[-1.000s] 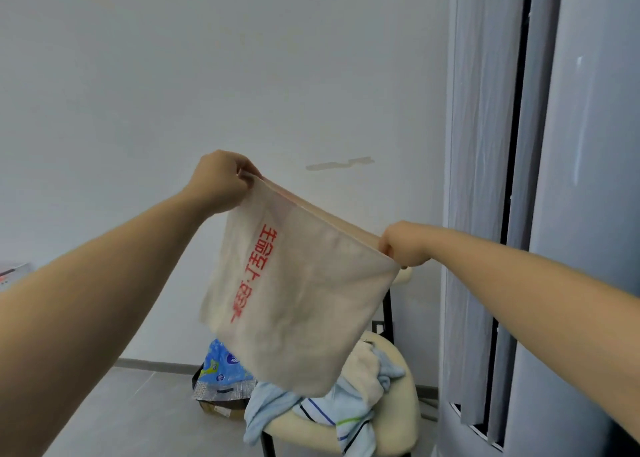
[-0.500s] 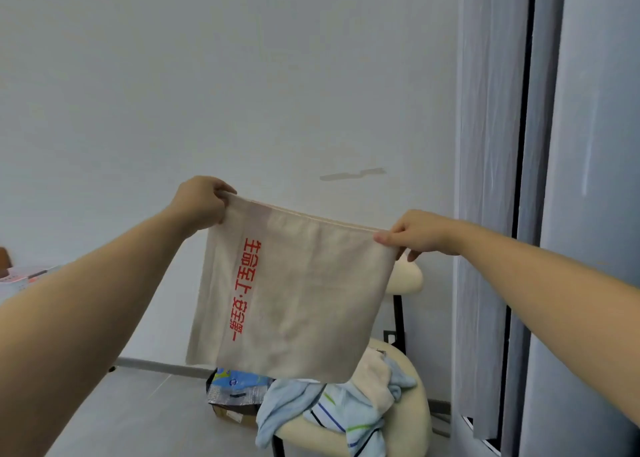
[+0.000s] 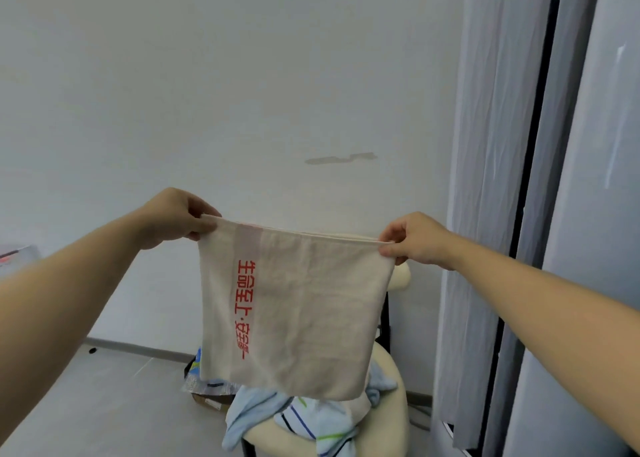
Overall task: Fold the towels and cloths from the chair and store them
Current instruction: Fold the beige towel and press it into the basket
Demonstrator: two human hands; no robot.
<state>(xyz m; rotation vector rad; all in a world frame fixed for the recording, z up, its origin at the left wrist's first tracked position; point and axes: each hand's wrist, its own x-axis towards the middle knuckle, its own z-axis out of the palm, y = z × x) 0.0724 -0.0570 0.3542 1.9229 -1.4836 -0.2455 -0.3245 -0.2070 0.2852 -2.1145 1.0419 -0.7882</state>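
Hands (image 3: 298, 231) pinching beige towel (image 3: 304, 314) taut above chair (image 3: 391, 422) of cloths (image 3: 311, 422)

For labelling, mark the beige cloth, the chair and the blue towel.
beige cloth (image 3: 304, 311), head view, middle of hanging face.
chair (image 3: 389, 432), head view, cream seat rim.
blue towel (image 3: 249, 411), head view, fold draped off seat.

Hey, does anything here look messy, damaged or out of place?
A grey scuff mars the wall above the held cloth, like chipped paint. On the chair, the remaining towels lie crumpled, a blue towel hanging over the seat's front edge.
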